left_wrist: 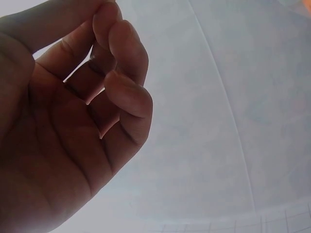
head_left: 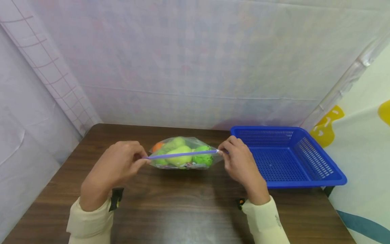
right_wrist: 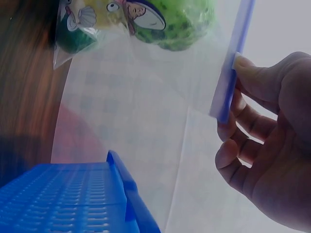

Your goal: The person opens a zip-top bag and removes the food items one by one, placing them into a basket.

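Note:
A clear zip bag (head_left: 179, 155) with a purple strip along its top edge is stretched between both hands, over the table. Inside it lie several green and yellow-green fruits (head_left: 180, 154) and an orange one (head_left: 157, 146). The left hand (head_left: 117, 164) pinches the strip's left end between thumb and fingers. At the other end, the right hand (head_left: 242, 162) pinches the strip beside a small white piece. Cartoon prints show on the bag in the right wrist view, with a bumpy green fruit (right_wrist: 177, 24) behind the plastic. The left wrist view shows the left fingers curled, the bag out of frame.
A blue plastic basket (head_left: 283, 184) with a perforated floor and walls stands right of the bag, close beyond the right hand. The dark wooden table (head_left: 173, 210) runs back to a pale curtain (head_left: 195, 67). More pale sheets hang at both sides.

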Tool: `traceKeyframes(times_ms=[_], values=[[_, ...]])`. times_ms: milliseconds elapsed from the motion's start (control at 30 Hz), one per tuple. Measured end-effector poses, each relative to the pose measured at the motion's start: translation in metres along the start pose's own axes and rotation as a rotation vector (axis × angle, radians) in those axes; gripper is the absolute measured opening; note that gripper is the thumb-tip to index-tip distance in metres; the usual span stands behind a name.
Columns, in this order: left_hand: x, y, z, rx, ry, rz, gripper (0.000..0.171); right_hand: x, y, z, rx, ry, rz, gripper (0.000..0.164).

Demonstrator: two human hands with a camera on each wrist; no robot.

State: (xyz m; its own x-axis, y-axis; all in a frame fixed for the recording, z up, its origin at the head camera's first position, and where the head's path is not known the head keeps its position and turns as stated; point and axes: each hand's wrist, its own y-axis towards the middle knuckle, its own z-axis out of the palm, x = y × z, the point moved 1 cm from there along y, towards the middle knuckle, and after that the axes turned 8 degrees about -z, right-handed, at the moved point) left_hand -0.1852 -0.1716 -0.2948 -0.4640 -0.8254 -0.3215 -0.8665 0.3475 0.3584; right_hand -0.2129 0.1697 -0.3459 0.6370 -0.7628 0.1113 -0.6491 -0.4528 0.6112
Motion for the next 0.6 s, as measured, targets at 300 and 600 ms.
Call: traceKeyframes(times_ms=[300, 600], values=[[0.003, 0.0, -0.001, -0.012, 0.011, -0.002, 0.007, -0.007, -0.004, -0.003, 0.031, -0.001, 0.059, 0.004], [0.003, -0.001, -0.003, 0.001, 0.007, -0.013, 0.006, -0.016, -0.006, -0.004, 0.028, 0.006, 0.094, 0.005]])
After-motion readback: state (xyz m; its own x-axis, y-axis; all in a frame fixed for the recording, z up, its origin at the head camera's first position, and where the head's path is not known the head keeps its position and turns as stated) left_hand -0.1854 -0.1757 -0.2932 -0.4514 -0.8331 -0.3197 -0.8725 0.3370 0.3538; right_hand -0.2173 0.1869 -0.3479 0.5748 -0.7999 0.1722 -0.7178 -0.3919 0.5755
